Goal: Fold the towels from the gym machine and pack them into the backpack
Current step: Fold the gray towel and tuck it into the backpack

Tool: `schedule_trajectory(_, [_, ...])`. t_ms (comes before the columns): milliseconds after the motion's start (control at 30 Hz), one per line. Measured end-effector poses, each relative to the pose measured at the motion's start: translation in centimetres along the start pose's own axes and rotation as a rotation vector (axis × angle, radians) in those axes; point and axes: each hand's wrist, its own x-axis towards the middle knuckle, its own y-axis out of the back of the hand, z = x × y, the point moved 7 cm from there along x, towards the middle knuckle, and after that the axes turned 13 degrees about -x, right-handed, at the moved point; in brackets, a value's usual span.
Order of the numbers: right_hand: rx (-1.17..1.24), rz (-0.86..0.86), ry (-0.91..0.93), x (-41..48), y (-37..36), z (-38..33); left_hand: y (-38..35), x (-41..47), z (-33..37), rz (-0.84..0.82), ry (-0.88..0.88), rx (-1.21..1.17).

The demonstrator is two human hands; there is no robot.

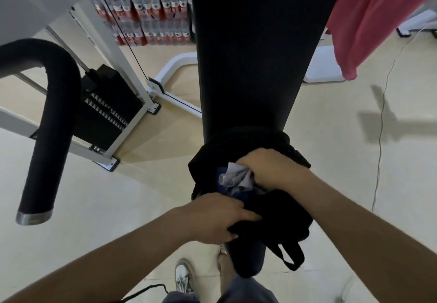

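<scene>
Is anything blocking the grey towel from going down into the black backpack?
Nothing visible. The right hand grips the grey towel in the open mouth of the backpack; the left hand holds its near edge.

A towel [236, 178] lies in backpack [281, 217], apparently atop bench [248, 54].

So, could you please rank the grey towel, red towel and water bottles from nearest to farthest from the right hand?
1. Grey towel, gripped by the right hand in the backpack.
2. Red towel, hanging upper right.
3. Water bottles, far back.
</scene>
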Motion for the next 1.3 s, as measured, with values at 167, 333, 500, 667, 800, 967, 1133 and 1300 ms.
schedule_trajectory(167, [-0.013, -0.469, 0.152, 0.2, -6.9, -4.4, -1.4, -1.6, 1.5, -0.038, -0.046, 0.027])
schedule_trajectory(333, [0.190, -0.602, 0.111, 4.1, -8.2, -3.1, -1.1, -1.5, 0.6, -0.012, -0.020, 0.013])
schedule_trajectory(500, [-0.180, -0.127, -0.158, 9.0, -7.9, 0.7, -0.5, -0.6, -1.8, 0.005, 0.083, -0.156])
schedule_trajectory(667, [0.118, -0.206, -0.092, 6.5, -6.1, 3.1, 1.3, 0.5, -3.8, 0.090, 0.161, -0.270])
schedule_trajectory(800, [0.734, -0.110, -0.228, 0.7, -1.1, 5.3, 4.4, 0.9, -6.9, 0.294, 0.310, -0.325])
schedule_trajectory(967, [0.506, 0.287, -0.353, -4.4, 3.0, 4.7, 7.6, -1.7, -9.9, 0.704, 0.564, -0.223])
schedule_trajectory(1133, [0.548, 0.355, -0.461, -9.6, 2.8, 1.9, 10.0, -3.4, -6.3, 0.728, 0.446, -0.176])
schedule_trajectory(1300, [0.596, 0.560, -0.590, -16.5, 4.9, 0.6, 14.8, -4.7, 2.7, 0.803, 0.191, -0.254])
